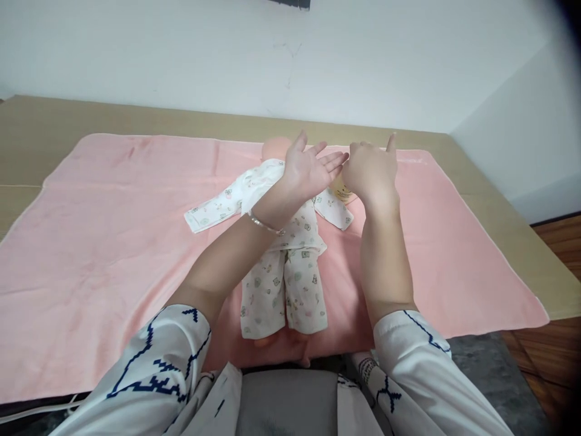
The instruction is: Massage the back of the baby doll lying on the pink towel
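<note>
A baby doll [276, 147] lies on its back on a pink blanket [113, 242], dressed in a white printed top [261, 181] and matching trousers [306, 290]. Over its chest and head, my left hand [311, 169] is held palm up, fingers spread, holding nothing. Close to those fingertips is my right hand [372, 169], back toward me, fingers curled and one finger sticking out. Whatever it may grip is hidden. Below and between the hands shows part of a yellow thing [344, 192] with dark markings, near the doll's sleeve; I cannot tell whether it is held.
The blanket covers most of a light wooden table [481, 181], which stands against a white wall [227, 60]. A white cable [40, 413] runs along the lower left. Wooden flooring [560, 242] shows at the right.
</note>
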### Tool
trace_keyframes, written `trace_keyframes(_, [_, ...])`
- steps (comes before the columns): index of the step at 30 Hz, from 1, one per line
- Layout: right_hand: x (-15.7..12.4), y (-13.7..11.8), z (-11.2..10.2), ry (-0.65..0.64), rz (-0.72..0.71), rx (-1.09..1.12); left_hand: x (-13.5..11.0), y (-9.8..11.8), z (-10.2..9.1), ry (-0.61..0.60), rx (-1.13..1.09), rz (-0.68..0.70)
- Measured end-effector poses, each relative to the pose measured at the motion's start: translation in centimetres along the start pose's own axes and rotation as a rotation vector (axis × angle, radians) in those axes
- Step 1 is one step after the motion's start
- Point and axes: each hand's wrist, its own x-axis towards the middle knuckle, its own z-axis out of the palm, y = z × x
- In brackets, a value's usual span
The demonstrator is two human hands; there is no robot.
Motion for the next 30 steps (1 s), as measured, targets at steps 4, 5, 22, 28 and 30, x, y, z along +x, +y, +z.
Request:
trace_keyframes(4, [0.5, -1.0, 1.0, 0.041, 0.024, 0.001, -4.0, 1.3, -1.0, 0.03, 0.198, 0.104])
trace_keyframes(5, [0.5, -1.1, 1.3, 0.06, 0.022, 0.014, -5.0, 1.7, -1.2, 0.032, 0.244, 0.125])
trace_keyframes(22, [-0.7, 0.5, -0.4, -0.056, -0.094, 0.015, -13.3, 5.2, 0.7, -0.065, 0.456, 0.294])
trace_keyframes(28, [-0.8, 0.7, -0.3, -0.083, -0.071, 0.094, -13.0, 4.4, 0.3, 0.021, 0.637, 0.294])
trace_keyframes(30, [-1.0, 0.7, -0.8, -0.065, -0.062, 0.131, -12.7, 4.2, 0.2, 0.058, 0.731, 0.318])
